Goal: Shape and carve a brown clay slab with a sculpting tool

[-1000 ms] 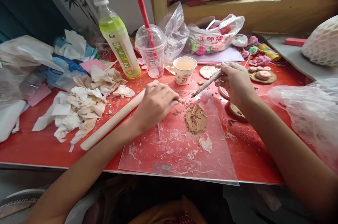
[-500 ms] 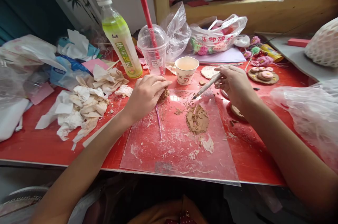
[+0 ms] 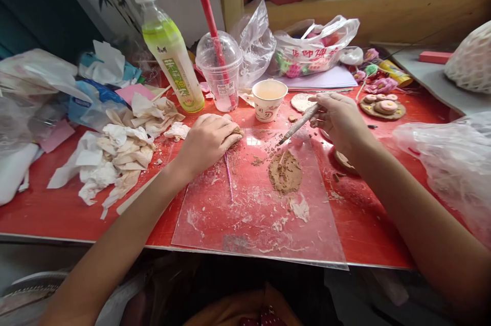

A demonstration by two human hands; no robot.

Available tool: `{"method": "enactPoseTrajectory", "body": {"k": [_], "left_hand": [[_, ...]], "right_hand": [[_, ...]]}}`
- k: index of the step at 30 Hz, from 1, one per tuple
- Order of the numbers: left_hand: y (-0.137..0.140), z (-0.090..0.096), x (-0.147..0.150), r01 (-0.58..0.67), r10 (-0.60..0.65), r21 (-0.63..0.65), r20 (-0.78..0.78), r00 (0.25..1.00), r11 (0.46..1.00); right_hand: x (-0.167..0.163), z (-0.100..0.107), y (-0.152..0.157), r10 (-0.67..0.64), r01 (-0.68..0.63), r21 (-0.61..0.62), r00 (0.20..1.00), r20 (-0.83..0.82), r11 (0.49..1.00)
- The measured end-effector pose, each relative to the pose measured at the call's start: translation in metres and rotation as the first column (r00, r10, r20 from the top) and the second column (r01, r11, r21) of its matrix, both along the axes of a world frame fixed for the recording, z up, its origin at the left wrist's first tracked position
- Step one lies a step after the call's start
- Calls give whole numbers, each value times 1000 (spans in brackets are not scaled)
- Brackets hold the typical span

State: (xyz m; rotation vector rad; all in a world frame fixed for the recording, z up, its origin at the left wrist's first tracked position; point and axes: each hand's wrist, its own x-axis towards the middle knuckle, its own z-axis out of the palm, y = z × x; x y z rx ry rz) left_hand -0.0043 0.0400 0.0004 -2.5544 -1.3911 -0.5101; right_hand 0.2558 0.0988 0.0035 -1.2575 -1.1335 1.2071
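My left hand [image 3: 209,144] is closed round a lump of brown clay [image 3: 238,132], which shows only at the fingertips. A thin pink-and-white twisted strip [image 3: 229,177] runs from under that hand over a clear plastic sheet [image 3: 215,223]. Between the fingers of my right hand [image 3: 339,118] is a paintbrush [image 3: 301,124], its dark tip pointing down-left. Just below the tip lies a flat oval of brown clay [image 3: 289,175] with a ridged surface, among crumbs. A paper cup [image 3: 264,111] of pale liquid stands between my hands, behind the sheet.
Crumpled tissues [image 3: 115,157], a green drink bottle [image 3: 172,65] and a plastic cup with a red straw [image 3: 219,78] are left and behind. A round clay piece with pink discs [image 3: 395,111] and a plastic bag [image 3: 452,162] lie right. The red table's front edge [image 3: 153,248] is near.
My left hand has shifted slightly left, and the clay lump in it is higher, showing between the fingers. The right hand and paintbrush are almost unmoved. The whole view has shifted slightly.
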Motion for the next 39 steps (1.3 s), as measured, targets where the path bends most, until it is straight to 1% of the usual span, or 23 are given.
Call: {"method": "enactPoseTrajectory", "body": {"k": [4,7,10,12,15,19,21,23,26,30,33,36,39], "left_hand": [[1,-1,-1,-8,8,-9,24,1000,1000],[2,-5,-2,-25,25,2,19,999,1000],[2,-10,-3,-46,45,61,17,999,997],[2,-12,-3,-41,40,110,14,999,993],[0,-8,-3,-42,36,159,44,998,986],[-4,0,-2,-63,30,255,134,991,965],[-7,2,-1,-68,27,282,148,989,957],[-11,4,2,-52,15,281,134,991,958],[-16,4,7,12,-35,285,76,996,958],[-21,3,12,97,-96,331,-20,995,939],[-22,2,14,111,-91,356,-73,993,928],[-25,1,16,110,-86,368,-83,993,923],[-28,-2,20,132,-109,362,-84,990,923]], "right_hand": [[-1,-1,0,7,-7,3,999,40,1000],[0,0,0,-4,1,31,996,89,1000],[4,0,3,-12,2,67,989,147,998],[8,0,7,-13,1,68,983,181,998],[15,0,12,13,-20,30,976,216,999],[21,3,13,90,-82,-43,967,239,996],[24,5,13,130,-117,-68,962,240,991],[27,5,12,168,-152,-87,958,234,985],[31,5,13,213,-195,-100,951,225,976],[33,4,14,253,-237,-98,942,221,967],[30,5,12,276,-259,-103,936,218,960],[27,7,9,309,-290,-116,925,222,950],[22,5,6,349,-327,-128,909,227,936]]}}
